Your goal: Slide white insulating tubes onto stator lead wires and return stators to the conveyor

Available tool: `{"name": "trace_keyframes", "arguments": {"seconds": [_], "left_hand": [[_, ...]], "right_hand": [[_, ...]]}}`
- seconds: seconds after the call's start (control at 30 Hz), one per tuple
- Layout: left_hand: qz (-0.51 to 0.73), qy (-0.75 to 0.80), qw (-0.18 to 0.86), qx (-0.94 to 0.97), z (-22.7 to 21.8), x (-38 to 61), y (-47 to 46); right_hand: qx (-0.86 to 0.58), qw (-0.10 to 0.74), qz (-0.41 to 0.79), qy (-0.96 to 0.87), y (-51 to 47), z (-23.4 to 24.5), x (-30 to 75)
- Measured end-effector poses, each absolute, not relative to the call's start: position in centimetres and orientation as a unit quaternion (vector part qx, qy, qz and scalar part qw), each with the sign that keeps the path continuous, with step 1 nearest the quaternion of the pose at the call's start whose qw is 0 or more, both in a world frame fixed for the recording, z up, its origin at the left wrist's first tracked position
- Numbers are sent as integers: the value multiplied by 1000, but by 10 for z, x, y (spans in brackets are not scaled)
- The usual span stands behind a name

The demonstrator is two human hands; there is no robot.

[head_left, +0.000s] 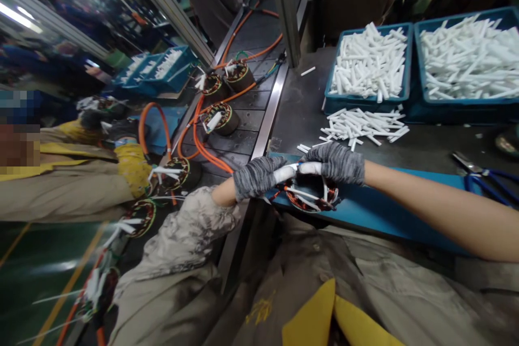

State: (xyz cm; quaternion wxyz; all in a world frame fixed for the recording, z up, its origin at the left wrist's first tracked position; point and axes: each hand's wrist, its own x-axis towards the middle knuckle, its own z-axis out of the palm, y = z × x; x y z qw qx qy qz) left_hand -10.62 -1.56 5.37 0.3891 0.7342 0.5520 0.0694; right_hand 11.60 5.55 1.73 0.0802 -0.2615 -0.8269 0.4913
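Both my hands wear grey knit gloves with white-taped fingertips. My left hand (257, 175) and my right hand (336, 162) meet over a round motor stator (312, 197) with copper windings and white sleeved leads, which rests on a blue mat (385, 211) at the bench edge. The fingertips of both hands pinch a thin blue wire and a white sleeve between them, just above the stator.
A loose pile of white sleeves (363, 125) lies behind my hands. Two blue bins of white sleeves (368, 62) (470, 57) stand at the back. Blue-handled pliers (482, 175) lie at right. Stators with orange cables (219, 119) sit on the conveyor; a co-worker's sleeve (73, 173) at left.
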Motion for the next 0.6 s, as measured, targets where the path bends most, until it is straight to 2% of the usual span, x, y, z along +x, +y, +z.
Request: {"name": "trace_keyframes", "arguments": {"seconds": [0.13, 0.23, 0.33, 0.47, 0.6], "left_hand": [[-64, 547, 254, 795, 53, -99, -6], [-160, 545, 205, 797, 58, -98, -5], [-204, 543, 178, 795, 58, -89, -1], [-173, 517, 154, 824, 49, -52, 7], [-100, 556, 118, 816, 33, -33, 7]], "right_hand": [[-285, 68, 306, -906, 48, 19, 106], [-271, 87, 248, -926, 50, 16, 114], [-269, 148, 341, -889, 59, 6, 133], [-278, 220, 528, -772, 66, -13, 152], [-314, 274, 555, -720, 59, -25, 149]]}}
